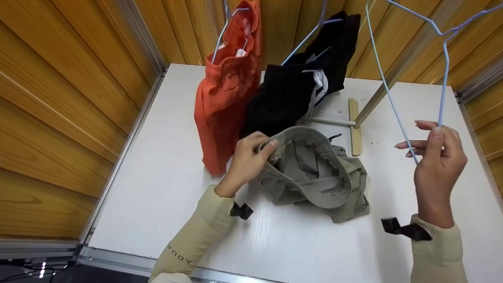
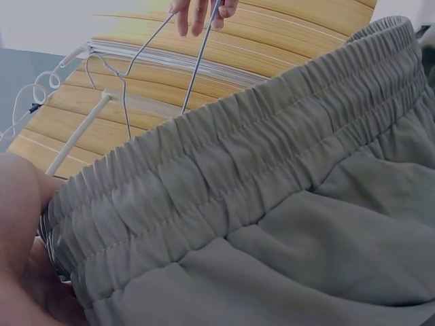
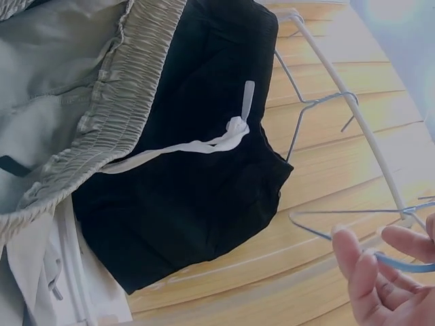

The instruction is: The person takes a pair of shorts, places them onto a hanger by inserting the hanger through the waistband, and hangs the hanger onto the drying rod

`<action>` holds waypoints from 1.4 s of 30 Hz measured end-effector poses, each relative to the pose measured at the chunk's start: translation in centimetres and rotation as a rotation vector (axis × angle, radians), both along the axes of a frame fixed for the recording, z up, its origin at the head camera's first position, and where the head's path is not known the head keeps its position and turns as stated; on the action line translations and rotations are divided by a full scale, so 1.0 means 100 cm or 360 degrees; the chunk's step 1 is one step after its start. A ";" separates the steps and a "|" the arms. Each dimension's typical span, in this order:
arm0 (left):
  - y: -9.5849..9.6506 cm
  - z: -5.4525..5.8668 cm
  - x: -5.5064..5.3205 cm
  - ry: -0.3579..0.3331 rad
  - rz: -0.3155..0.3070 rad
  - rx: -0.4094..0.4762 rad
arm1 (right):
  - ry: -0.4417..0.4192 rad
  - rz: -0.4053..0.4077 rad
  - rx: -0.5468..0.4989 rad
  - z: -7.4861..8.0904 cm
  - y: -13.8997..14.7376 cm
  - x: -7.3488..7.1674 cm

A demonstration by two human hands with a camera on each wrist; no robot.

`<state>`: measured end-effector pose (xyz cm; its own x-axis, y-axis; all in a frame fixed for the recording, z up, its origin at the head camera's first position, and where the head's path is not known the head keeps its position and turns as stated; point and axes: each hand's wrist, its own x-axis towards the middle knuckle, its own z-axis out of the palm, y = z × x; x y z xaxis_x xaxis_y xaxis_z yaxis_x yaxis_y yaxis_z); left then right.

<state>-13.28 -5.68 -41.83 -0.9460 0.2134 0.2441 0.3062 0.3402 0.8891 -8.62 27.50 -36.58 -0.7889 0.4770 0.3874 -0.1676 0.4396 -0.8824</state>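
Note:
My left hand (image 1: 251,155) grips the gathered elastic waistband of a pair of grey-green pants (image 1: 355,204), thumb inside the rim and fingers outside. The waist opening faces up toward the head camera, and the rest of the fabric bunches below it over the white table. In the left wrist view the ruffled waistband (image 2: 204,170) fills most of the picture. Off to the right, my right hand (image 1: 442,165) pinches a light blue wire hanger (image 1: 443,86) between thumb and fingers, apart from the pants. The right wrist view shows those fingertips on the hanger wire (image 3: 408,266).
Orange-red shorts (image 1: 220,102) and black pants (image 1: 283,90) with a white drawstring hang on blue hangers behind the left hand. A rack's pole (image 1: 377,94) stands on a wooden foot (image 1: 355,129) behind the grey-green pants. Wood-panelled walls (image 1: 70,98) border the white table (image 1: 149,196).

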 end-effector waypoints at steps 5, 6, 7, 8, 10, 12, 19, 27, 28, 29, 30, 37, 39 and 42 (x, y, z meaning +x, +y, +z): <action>0.000 0.000 0.000 -0.0010 0.0040 -0.0039 | 0.0204 -0.0005 -0.0053 0.000 -0.001 0.009; 0.000 0.000 0.000 -0.0009 0.0048 -0.0046 | 0.0254 0.0009 -0.0095 0.000 0.000 0.010; 0.000 0.000 0.000 -0.0009 0.0055 -0.0054 | 0.0294 0.0021 -0.0119 -0.001 0.001 0.011; 0.000 0.000 0.000 -0.0008 0.0060 -0.0060 | 0.0332 0.0036 -0.0141 -0.003 0.003 0.011; 0.000 0.001 -0.001 -0.0004 0.0068 -0.0065 | 0.0374 0.0045 -0.0216 -0.006 0.006 0.013; 0.000 0.000 -0.001 0.0003 0.0067 -0.0056 | 0.0395 0.0035 -0.0219 -0.010 0.011 0.014; 0.001 -0.001 -0.002 -0.0013 0.0045 0.0018 | 0.0480 0.0015 -0.0252 -0.025 0.028 0.018; 0.002 -0.004 -0.004 -0.0018 0.0073 0.0025 | 0.0641 0.0140 -0.0525 -0.030 0.037 0.025; 0.002 -0.004 -0.003 -0.0013 0.0076 0.0022 | 0.0649 0.0154 -0.0552 -0.031 0.037 0.025; 0.001 -0.004 -0.003 -0.0009 0.0079 0.0017 | 0.0665 0.0174 -0.0587 -0.031 0.038 0.026; 0.001 -0.004 -0.003 -0.0005 0.0082 0.0011 | 0.0676 0.0191 -0.0614 -0.031 0.039 0.026; -0.001 -0.004 -0.004 -0.0020 0.0095 0.0001 | 0.0774 0.0304 -0.0824 -0.033 0.043 0.027; -0.002 -0.004 -0.004 -0.0025 0.0097 0.0007 | 0.0788 0.0329 -0.0866 -0.033 0.044 0.027; -0.002 -0.004 -0.004 -0.0035 0.0097 0.0019 | 0.0817 0.0383 -0.0942 -0.033 0.046 0.029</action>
<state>-13.67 -5.89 -42.23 -0.9623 0.1525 0.2254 0.2657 0.3472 0.8994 -5.76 32.06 -39.93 -0.6887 0.5559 0.4654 -0.6440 -0.1743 -0.7449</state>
